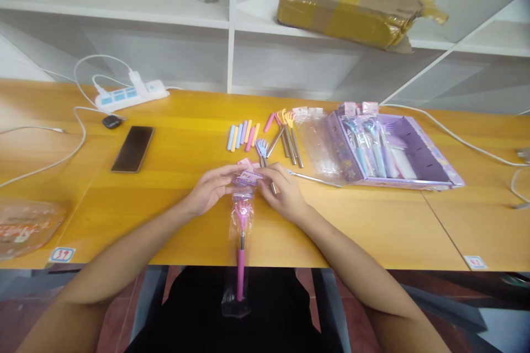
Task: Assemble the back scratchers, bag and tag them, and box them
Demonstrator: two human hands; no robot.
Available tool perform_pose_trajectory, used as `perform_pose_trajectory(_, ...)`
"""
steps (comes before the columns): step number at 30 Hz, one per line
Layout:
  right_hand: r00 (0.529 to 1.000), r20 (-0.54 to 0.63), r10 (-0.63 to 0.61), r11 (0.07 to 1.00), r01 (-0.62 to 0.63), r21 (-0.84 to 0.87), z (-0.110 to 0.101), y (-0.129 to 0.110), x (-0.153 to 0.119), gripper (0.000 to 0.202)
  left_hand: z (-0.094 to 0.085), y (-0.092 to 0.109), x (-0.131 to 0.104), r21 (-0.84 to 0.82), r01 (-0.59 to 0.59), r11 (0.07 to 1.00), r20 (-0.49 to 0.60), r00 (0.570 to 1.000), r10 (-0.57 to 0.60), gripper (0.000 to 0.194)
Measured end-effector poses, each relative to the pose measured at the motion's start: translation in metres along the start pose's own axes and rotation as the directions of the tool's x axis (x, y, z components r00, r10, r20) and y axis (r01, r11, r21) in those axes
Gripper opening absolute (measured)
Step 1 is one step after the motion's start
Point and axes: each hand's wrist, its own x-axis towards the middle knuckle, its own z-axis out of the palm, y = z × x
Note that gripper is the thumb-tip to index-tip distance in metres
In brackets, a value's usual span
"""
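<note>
My left hand (pixel 213 188) and my right hand (pixel 284 190) are closed with fingertips on a small pink and purple header card (pixel 248 177) at the desk's front. Just below it, a pink back scratcher (pixel 240 273) lies in a clear plastic bag, its lower end hanging past the desk edge. Behind my right hand is a blue claw-shaped scratcher head (pixel 262 147) on a metal rod. Farther back lie several yellow and orange scratcher heads (pixel 285 117) with metal rods. Several coloured handle tubes (pixel 244 135) stand in a row beside them.
A purple box (pixel 430 149) with bagged scratchers sits right, beside clear bags (pixel 317 140). A phone (pixel 132 149), a power strip (pixel 131 95) with cables and a plastic pouch (pixel 28 226) are left. A taped carton (pixel 348 8) rests on the shelf behind.
</note>
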Motion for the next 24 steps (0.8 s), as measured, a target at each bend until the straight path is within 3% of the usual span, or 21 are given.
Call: perform_pose_trajectory(24,0.984,0.176,-0.01,0.999,0.003,0.041,-0.004,0.0025,-0.0046,0.044,0.0008,0.0016,-0.0028,0.048,-0.002,0.999,0.025,1.0,0.001,0.049)
